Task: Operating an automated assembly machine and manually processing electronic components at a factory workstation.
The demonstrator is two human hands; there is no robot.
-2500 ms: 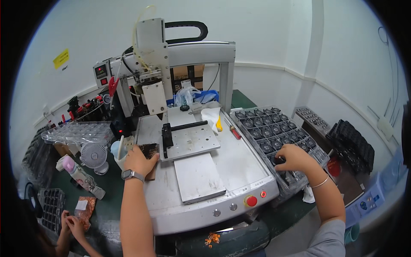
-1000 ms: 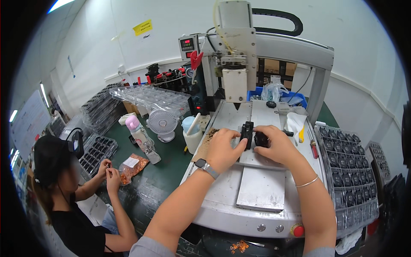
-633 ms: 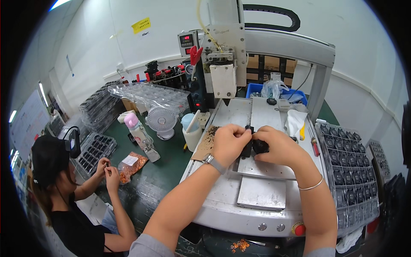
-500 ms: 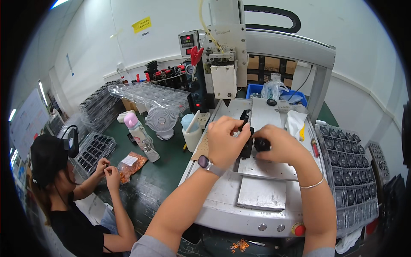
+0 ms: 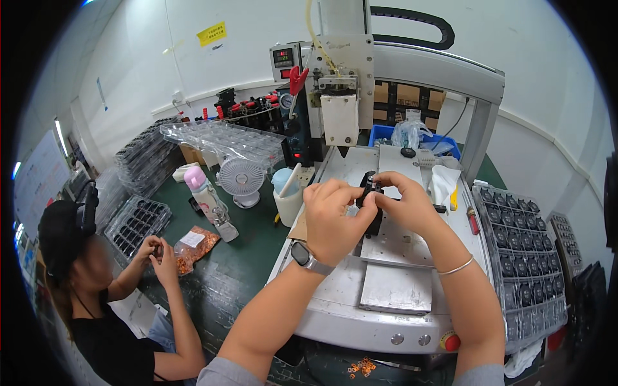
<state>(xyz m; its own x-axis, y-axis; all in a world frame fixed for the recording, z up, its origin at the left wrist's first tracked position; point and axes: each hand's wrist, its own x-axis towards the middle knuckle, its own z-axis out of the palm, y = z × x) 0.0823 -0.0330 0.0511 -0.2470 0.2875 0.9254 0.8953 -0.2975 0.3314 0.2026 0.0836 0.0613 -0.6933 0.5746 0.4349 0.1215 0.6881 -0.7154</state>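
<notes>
Since the last frame, your right hand has come up and left to meet your left hand. Both pinch a small black part at the fingertips, above the metal plate. Wrists angle inward, forearms converging.

Near the middle of the dial are two bare hands, one left hand and one right hand, with one grey-banded square watch and one thin silver bangle. Toward 9 o'clock come one white round plastic fan and one pink-capped bottle; at 11, one yellow rectangular wall sign. Two round silver metal buttons sit at 5, one red-handled tool at 3, one blue plastic bin at 2.
</notes>
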